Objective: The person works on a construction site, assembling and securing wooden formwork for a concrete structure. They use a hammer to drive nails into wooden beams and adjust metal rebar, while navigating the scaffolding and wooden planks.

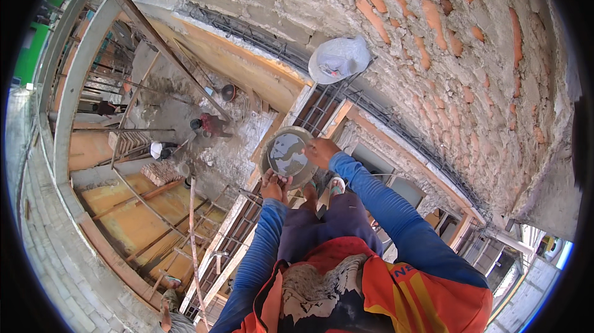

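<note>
A round grey bucket [265, 161] is in front of me, seen from above. Wet, shiny grey liquid, water or thin cement, covers its bottom. My left hand [274, 185] is closed on the near side of its rim, thumb and fingertips at the edge. On the right side, my right hand [320, 153] is closed with its fingers against the rim. Below the bucket show my feet in sandals [336, 185], beside the steel bars and wooden formwork. A clear plastic bag [339, 59] with something inside rests on the bars just beyond the bucket.
A rough brick wall [433, 79] rises at the right. Steel bars [322, 107] run along formwork boards. A hammer [219, 255] hangs by the left boards. Far below, two people [211, 125] work near a brick stack [161, 172]. A long wooden pole [158, 36] slants at upper left.
</note>
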Action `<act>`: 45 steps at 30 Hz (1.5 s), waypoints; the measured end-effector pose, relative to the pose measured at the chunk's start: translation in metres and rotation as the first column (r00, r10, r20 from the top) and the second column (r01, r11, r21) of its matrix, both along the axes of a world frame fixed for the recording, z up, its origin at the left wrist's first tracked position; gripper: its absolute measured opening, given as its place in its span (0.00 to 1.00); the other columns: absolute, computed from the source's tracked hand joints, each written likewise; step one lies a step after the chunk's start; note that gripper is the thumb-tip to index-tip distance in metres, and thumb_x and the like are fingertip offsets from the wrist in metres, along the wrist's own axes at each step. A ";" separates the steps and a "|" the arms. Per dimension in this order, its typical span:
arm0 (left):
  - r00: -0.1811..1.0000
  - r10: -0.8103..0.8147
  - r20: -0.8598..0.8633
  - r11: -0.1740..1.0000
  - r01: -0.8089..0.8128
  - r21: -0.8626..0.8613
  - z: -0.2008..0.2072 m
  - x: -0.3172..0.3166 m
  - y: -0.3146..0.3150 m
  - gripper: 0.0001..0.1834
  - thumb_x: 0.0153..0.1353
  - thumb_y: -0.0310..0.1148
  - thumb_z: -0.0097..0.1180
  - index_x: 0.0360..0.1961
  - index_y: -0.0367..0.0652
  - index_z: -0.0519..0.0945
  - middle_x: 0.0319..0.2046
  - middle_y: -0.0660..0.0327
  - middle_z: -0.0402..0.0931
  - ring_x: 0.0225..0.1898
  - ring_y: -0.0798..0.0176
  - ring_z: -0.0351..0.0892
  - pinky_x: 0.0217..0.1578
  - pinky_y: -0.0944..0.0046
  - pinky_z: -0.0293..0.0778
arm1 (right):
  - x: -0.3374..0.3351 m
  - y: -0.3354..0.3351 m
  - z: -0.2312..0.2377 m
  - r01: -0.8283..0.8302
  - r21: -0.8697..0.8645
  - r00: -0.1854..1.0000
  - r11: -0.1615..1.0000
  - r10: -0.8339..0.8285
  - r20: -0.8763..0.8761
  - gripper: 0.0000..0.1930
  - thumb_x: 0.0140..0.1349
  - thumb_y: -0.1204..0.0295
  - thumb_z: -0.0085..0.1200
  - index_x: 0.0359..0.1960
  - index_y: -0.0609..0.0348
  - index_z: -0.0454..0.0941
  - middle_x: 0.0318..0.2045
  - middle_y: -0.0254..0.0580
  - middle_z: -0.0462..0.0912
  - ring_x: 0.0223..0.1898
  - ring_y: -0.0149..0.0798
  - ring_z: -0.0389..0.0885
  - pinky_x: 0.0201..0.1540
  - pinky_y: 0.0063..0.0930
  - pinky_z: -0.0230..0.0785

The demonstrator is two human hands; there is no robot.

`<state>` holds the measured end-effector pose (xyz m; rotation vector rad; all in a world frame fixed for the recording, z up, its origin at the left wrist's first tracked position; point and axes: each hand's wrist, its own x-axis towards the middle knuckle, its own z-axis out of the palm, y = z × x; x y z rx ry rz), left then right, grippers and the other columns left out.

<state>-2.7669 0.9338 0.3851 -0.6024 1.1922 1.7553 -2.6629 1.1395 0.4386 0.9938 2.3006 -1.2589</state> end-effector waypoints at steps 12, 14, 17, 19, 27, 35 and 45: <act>0.988 0.000 -0.155 0.991 -0.021 -0.135 0.021 0.024 0.005 0.25 0.64 0.21 0.49 0.63 0.43 0.65 0.31 0.63 0.75 0.30 0.68 0.76 0.36 0.64 0.81 | -0.021 0.252 -0.004 0.242 0.747 0.964 0.619 -0.239 -0.115 0.27 0.64 0.74 0.40 0.66 0.42 0.60 0.64 0.53 0.60 0.52 0.60 0.77 0.55 0.46 0.71; 0.974 -0.069 -0.215 0.990 0.041 -0.133 0.010 0.024 -0.005 0.21 0.64 0.21 0.47 0.59 0.41 0.67 0.32 0.63 0.74 0.33 0.68 0.76 0.39 0.64 0.80 | -0.020 0.257 -0.005 0.274 0.695 0.958 0.665 -0.248 -0.141 0.27 0.62 0.76 0.44 0.65 0.41 0.64 0.64 0.53 0.59 0.54 0.60 0.75 0.57 0.44 0.70; 0.967 -0.100 -0.236 0.982 0.058 -0.179 0.004 0.031 -0.016 0.16 0.65 0.21 0.48 0.53 0.38 0.74 0.34 0.64 0.74 0.34 0.68 0.77 0.41 0.66 0.79 | -0.002 0.255 -0.003 0.315 0.709 0.949 0.631 -0.188 -0.253 0.20 0.62 0.76 0.47 0.57 0.46 0.75 0.55 0.55 0.69 0.51 0.58 0.76 0.55 0.42 0.71; 0.965 -0.101 -0.241 0.982 0.058 -0.180 0.006 0.037 -0.020 0.15 0.65 0.21 0.48 0.53 0.37 0.74 0.35 0.63 0.74 0.36 0.68 0.77 0.42 0.68 0.79 | 0.004 0.258 0.003 0.340 0.697 0.933 0.631 -0.131 -0.335 0.17 0.63 0.75 0.47 0.53 0.49 0.77 0.50 0.55 0.74 0.49 0.57 0.77 0.51 0.42 0.71; 0.940 -0.195 -0.282 0.960 0.124 -0.249 0.015 0.056 -0.024 0.15 0.64 0.28 0.54 0.53 0.41 0.76 0.43 0.62 0.76 0.44 0.66 0.77 0.49 0.64 0.75 | 0.008 0.222 0.099 0.434 0.696 0.820 0.572 0.070 -0.569 0.11 0.58 0.75 0.51 0.42 0.55 0.79 0.42 0.51 0.74 0.43 0.54 0.78 0.47 0.43 0.71; 0.772 -0.323 -0.547 0.904 0.081 -0.420 0.032 0.055 -0.039 0.20 0.63 0.33 0.57 0.55 0.37 0.76 0.45 0.57 0.80 0.45 0.63 0.78 0.50 0.65 0.72 | 0.059 0.133 0.197 0.459 0.685 0.639 0.566 0.325 -0.697 0.11 0.54 0.84 0.51 0.39 0.61 0.78 0.37 0.50 0.73 0.39 0.49 0.76 0.42 0.36 0.70; 0.886 -0.122 -0.446 0.992 0.101 -0.071 0.108 0.052 -0.066 0.35 0.68 0.58 0.42 0.63 0.39 0.66 0.59 0.51 0.69 0.60 0.53 0.69 0.60 0.54 0.65 | 0.066 -0.012 0.243 0.304 0.443 0.541 0.843 0.230 -0.809 0.12 0.50 0.84 0.50 0.37 0.61 0.79 0.35 0.50 0.73 0.36 0.48 0.75 0.40 0.35 0.70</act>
